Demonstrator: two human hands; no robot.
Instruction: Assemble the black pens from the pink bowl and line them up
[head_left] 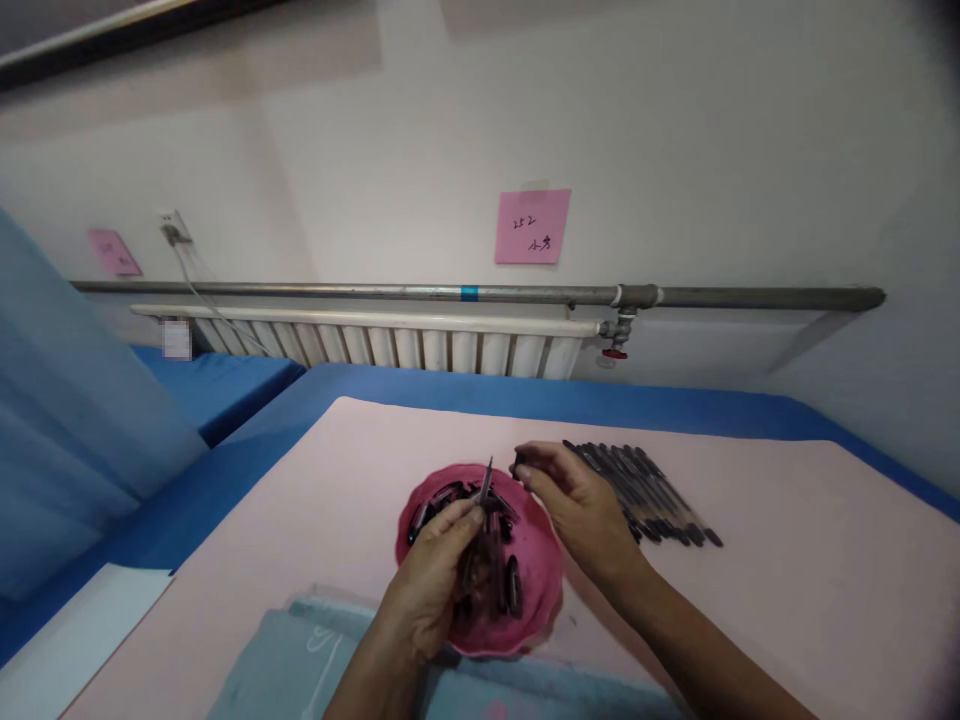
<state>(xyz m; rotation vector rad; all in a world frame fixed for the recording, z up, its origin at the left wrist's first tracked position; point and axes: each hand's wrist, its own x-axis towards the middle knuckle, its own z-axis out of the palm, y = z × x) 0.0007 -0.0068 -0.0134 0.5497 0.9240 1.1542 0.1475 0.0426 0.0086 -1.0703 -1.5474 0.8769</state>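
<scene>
Over a pink scalloped bowl (536, 590), my left hand (439, 560) is closed on a pen barrel (487, 478) whose narrow tip points up. My right hand (577, 495) pinches a small dark piece (519, 462) that looks like a pen part, just above the bowl's right rim and apart from the barrel. Inside the bowl lie several dark pen parts (513, 585), some hidden under my left hand. To the right of my right hand, several dark-ended clear pens (652, 490) lie side by side in a slanted row, partly covered by that hand.
A pale pink sheet (787, 580) covers the blue table (450, 388). Folded blue-green cloth (300, 650) lies at the near edge, and white paper (97, 630) at left. Behind stand a radiator (412, 345) and a metal pipe (750, 298) along the wall.
</scene>
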